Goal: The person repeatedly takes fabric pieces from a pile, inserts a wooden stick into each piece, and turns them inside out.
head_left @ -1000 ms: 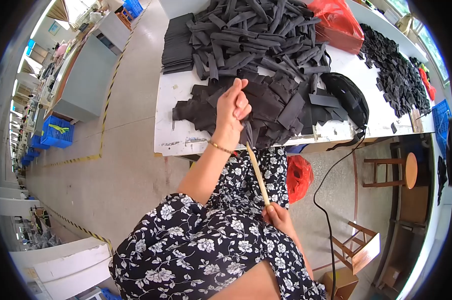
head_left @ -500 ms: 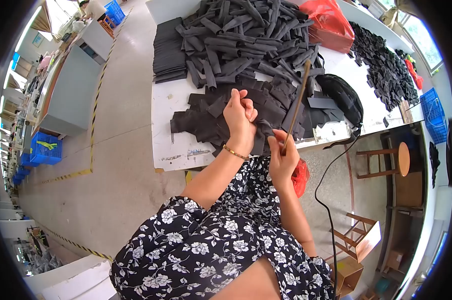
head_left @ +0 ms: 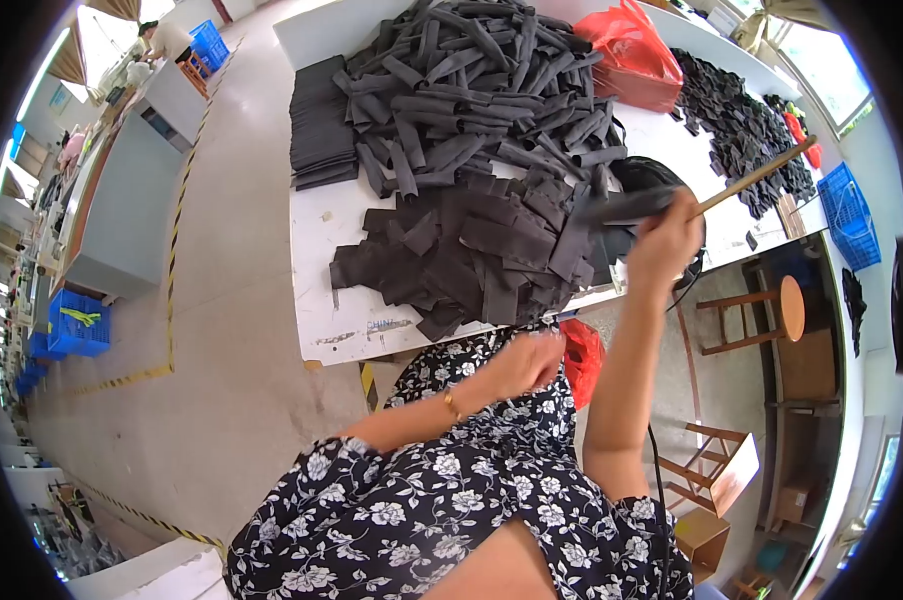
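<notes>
My right hand (head_left: 665, 240) is raised over the table's right part, its fingers wrapped round a thin wooden stick (head_left: 757, 178) that points up and right. The same hand holds a dark fabric piece (head_left: 627, 207), blurred, sticking out to the left. Below the table's front edge, in front of my lap, is my left hand (head_left: 528, 365); its fingers are smeared by motion. Flat dark fabric pieces (head_left: 482, 245) lie in a heap near the front edge. Behind them is a pile of dark fabric tubes (head_left: 472, 90), with a neat stack of dark strips (head_left: 322, 125) at its left.
A red plastic bag (head_left: 632, 55) and small dark pieces (head_left: 752, 130) lie at the back right. A black bag-like item (head_left: 644, 174) is partly behind my right hand. Stools (head_left: 792, 308) and a cable stand right. A person (head_left: 167, 40) sits far left.
My right hand has moved up and right with the stick, and the dark fabric piece has come away from the heap. My left hand has dropped from above the heap to my lap.
</notes>
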{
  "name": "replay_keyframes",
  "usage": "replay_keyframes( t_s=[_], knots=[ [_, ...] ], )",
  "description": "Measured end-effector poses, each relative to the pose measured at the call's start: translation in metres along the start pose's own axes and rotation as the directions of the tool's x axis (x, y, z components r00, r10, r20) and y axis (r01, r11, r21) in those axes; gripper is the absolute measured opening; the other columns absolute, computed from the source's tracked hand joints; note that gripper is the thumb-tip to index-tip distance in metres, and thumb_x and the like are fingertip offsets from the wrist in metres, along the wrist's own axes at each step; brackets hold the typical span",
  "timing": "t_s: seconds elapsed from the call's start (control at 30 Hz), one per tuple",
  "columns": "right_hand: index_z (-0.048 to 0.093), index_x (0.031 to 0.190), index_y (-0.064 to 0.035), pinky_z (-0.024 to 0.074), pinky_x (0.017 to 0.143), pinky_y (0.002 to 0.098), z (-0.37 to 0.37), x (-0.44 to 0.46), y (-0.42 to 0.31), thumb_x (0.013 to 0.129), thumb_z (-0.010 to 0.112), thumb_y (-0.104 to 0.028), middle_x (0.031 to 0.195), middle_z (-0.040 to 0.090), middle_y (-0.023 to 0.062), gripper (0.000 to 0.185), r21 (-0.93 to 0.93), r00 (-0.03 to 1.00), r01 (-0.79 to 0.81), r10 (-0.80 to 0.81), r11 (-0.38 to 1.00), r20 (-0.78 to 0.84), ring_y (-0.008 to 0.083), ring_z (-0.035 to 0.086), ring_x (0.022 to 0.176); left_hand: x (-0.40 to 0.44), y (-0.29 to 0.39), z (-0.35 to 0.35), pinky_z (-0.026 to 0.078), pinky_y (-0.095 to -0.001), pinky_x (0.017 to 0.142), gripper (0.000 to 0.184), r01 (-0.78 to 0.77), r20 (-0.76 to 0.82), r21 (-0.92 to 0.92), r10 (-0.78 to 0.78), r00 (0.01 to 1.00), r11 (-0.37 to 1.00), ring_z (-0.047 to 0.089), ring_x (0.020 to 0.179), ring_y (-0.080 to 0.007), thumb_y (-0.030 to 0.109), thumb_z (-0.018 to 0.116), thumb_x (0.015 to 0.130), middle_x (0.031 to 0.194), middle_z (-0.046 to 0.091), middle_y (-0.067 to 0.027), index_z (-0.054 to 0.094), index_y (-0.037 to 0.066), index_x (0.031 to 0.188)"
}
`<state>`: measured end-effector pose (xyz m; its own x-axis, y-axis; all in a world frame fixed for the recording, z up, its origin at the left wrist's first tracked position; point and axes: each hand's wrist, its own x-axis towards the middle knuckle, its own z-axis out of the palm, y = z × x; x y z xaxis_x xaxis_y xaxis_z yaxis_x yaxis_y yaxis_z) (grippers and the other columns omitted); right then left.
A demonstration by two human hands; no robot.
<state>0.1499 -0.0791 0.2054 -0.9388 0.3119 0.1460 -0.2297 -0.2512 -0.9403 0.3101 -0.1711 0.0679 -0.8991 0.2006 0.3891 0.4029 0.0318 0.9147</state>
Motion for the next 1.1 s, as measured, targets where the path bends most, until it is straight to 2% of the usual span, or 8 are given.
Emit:
replay_keyframes(
  t_s=[0.03,0.07,0.2,0.33,0.47,0.73,0.93,1.1],
  knots=[
    [0.059,0.09,-0.0047,0.0297,0.051,0.0212,-0.004,0.014,-0.009,0.1,0.049,-0.021,0.068,0.045,-0.0049,0.022,-0.049,0.994,0.045,-0.04,0.998,0.102,0.0038,0.036,0.058,-0.02,0.012,0.011,0.041,-0.0277,0.047,0.046,0.541,0.202,-0.244,-0.503,0.84,0.805,0.051,0.05,-0.0115,0.029,0.032,0.103,0.057,0.052,-0.0027,0.046,0.006,0.066],
    [0.059,0.091,-0.0048,0.028,0.049,0.0204,-0.008,0.028,-0.014,0.1,0.05,-0.022,0.068,0.045,-0.0055,0.022,-0.087,0.977,0.099,-0.08,0.991,0.199,0.0025,0.035,0.056,-0.032,0.012,0.013,0.043,-0.0255,0.05,0.042,0.584,0.206,-0.276,-0.547,0.812,0.763,0.055,0.057,-0.0104,0.028,0.034,0.102,0.062,0.055,-0.0032,0.05,0.005,0.071],
    [0.058,0.089,-0.0033,0.03,0.052,0.022,-0.022,-0.004,-0.009,0.099,0.052,-0.018,0.067,0.043,-0.0058,0.019,-0.403,0.785,0.262,0.05,0.877,0.618,0.0041,0.039,0.061,0.025,0.058,-0.05,0.044,-0.0211,0.06,0.024,0.066,-0.568,-0.183,-0.16,0.808,0.981,0.057,0.068,-0.0058,0.023,0.053,0.097,0.078,0.063,-0.0019,0.062,0.002,0.089],
    [0.055,0.089,-0.0033,0.0332,0.052,0.0202,-0.022,-0.036,0.01,0.098,0.055,-0.019,0.069,0.045,-0.0049,0.018,-0.315,0.696,0.166,0.115,0.934,0.709,0.0031,0.04,0.061,0.063,0.049,-0.069,0.042,-0.0164,0.068,0.015,0.111,-0.368,-0.333,-0.238,0.899,0.936,0.053,0.075,-0.0016,0.006,0.065,0.09,0.086,0.062,0.0031,0.063,0.001,0.104],
    [0.057,0.097,-0.0025,0.0351,0.051,0.0183,-0.023,-0.064,0.007,0.091,0.065,-0.011,0.07,0.051,-0.0044,0.013,-0.12,0.818,-0.016,0.082,0.993,0.569,0.0025,0.045,0.06,0.062,0.045,-0.06,0.042,-0.0165,0.066,0.014,0.105,-0.483,-0.33,-0.263,0.835,0.938,0.053,0.074,-0.0013,0.011,0.065,0.091,0.084,0.061,0.0029,0.063,0.001,0.101],
    [0.059,0.093,-0.0038,0.032,0.051,0.0193,-0.047,-0.066,0.05,0.089,0.065,-0.004,0.067,0.046,-0.0066,0.006,-0.148,0.772,-0.032,0.118,0.988,0.625,0.0018,0.04,0.058,0.059,0.037,-0.041,0.041,-0.0156,0.07,0.012,-0.024,-0.531,-0.505,-0.288,0.797,0.863,0.051,0.077,-0.0013,0.012,0.059,0.095,0.085,0.058,0.0034,0.059,0.002,0.101],
    [0.063,0.094,-0.003,0.0304,0.052,0.0184,-0.052,-0.058,0.034,0.089,0.065,-0.005,0.073,0.046,-0.0068,0.006,-0.187,0.805,-0.055,0.154,0.981,0.573,0.0015,0.038,0.059,0.054,0.036,-0.059,0.043,-0.0182,0.068,0.012,0.036,-0.534,-0.124,-0.097,0.84,0.992,0.053,0.077,-0.0037,0.012,0.063,0.093,0.085,0.059,0.0023,0.061,0.0,0.095],
    [0.064,0.091,0.0008,0.0365,0.058,0.0227,-0.044,-0.043,0.012,0.088,0.066,-0.006,0.08,0.053,-0.0009,0.008,-0.252,0.724,0.326,-0.069,0.911,0.686,0.0064,0.045,0.065,0.058,0.045,-0.059,0.045,-0.0213,0.066,0.011,-0.027,-0.441,0.328,0.178,0.88,0.944,0.056,0.075,-0.0073,0.009,0.066,0.089,0.084,0.061,-0.0016,0.062,-0.001,0.091]
  ],
)
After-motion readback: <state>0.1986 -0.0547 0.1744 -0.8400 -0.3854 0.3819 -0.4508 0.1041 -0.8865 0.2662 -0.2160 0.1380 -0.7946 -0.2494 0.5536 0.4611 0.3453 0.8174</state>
